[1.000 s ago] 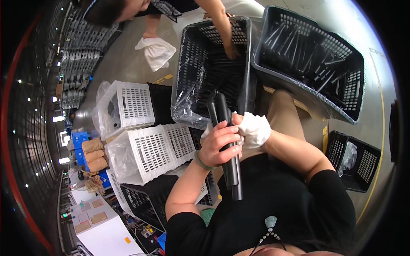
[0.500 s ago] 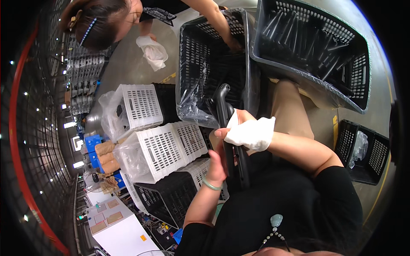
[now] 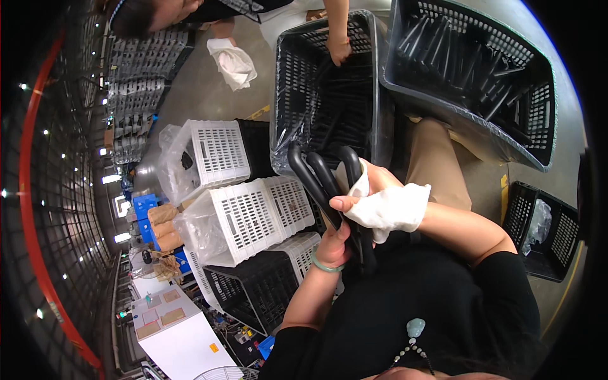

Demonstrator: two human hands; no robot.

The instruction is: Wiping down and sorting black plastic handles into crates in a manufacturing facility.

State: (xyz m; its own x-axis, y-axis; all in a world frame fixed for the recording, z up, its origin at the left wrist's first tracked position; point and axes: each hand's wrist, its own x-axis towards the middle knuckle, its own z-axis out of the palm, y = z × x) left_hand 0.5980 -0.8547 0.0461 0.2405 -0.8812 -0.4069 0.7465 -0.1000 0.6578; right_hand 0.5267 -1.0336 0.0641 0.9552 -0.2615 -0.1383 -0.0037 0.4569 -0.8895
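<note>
A bundle of black bars (image 3: 322, 180) with thick, bent ends slants in front of my torso; three ends show at the top. My left hand (image 3: 332, 248), with a pale green bangle at its wrist, is closed round the bars from below. Higher up, my right hand (image 3: 378, 179) grips them with its thumb across. A white cloth (image 3: 399, 208) lies between that palm and the bars and drapes over the wrist. Just beyond the bars stands a black crate (image 3: 278, 101) lined with clear plastic, holding many similar black pieces.
Across from me a co-worker's hand (image 3: 339, 49) reaches into that crate; their other holds a white cloth (image 3: 233, 64). Another black crate (image 3: 468, 120) of black parts stands at right. White crates (image 3: 253, 218) are stacked at left. A small black crate (image 3: 516, 221) sits on the floor at far right.
My left hand has gone from stretched fingers to gripping the bars. The bars have tilted and spread, so more bent ends show. The co-worker's hand has lifted slightly within the crate.
</note>
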